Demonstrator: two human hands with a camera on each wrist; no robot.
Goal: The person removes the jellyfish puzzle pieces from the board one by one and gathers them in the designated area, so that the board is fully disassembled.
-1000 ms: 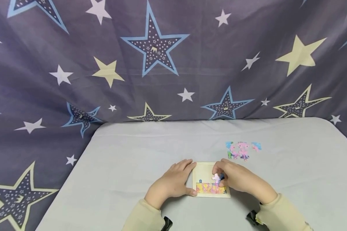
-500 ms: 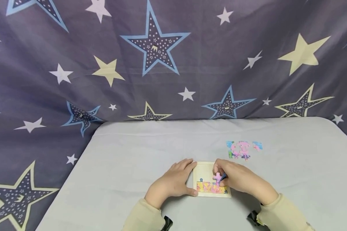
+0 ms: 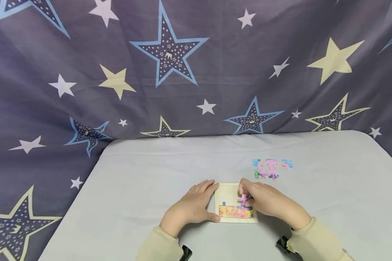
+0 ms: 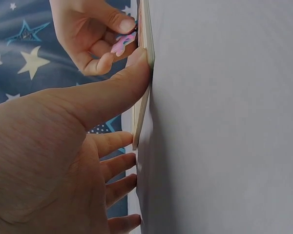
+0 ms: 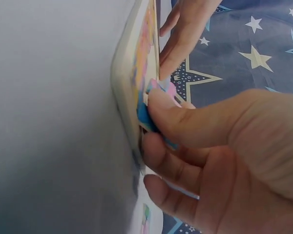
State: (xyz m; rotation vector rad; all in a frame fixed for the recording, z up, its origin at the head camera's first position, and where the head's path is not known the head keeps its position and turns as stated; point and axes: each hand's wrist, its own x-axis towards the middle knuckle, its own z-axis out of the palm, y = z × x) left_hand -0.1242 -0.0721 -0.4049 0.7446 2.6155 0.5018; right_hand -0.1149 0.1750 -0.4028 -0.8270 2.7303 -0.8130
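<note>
1. The right hand (image 3: 268, 197) pinches 1 puzzle piece (image 3: 243, 199) between thumb and fingers, tilted above the right part of a shallow tray (image 3: 228, 220).
2. Little differs from 1 second ago: the thumb sits slightly higher, and the piece shows pink where it had a pale glare, so its tilt is probably a touch different.
3. To my eye, that's lining up rather than pressing home; the piece isn't lying flat yet. Whether its lower edge touches the filled row (image 3: 230, 211), I can't tell.
4. The left hand (image 3: 194, 204) is spread, thumb and forefinger against the tray's left side, same as a moment ago, which should keep things steady.
5. Past the tray, to the right, loose pieces (image 3: 272, 164) lie on the counter (image 3: 156, 166), so I'd say plenty remains.
</note>
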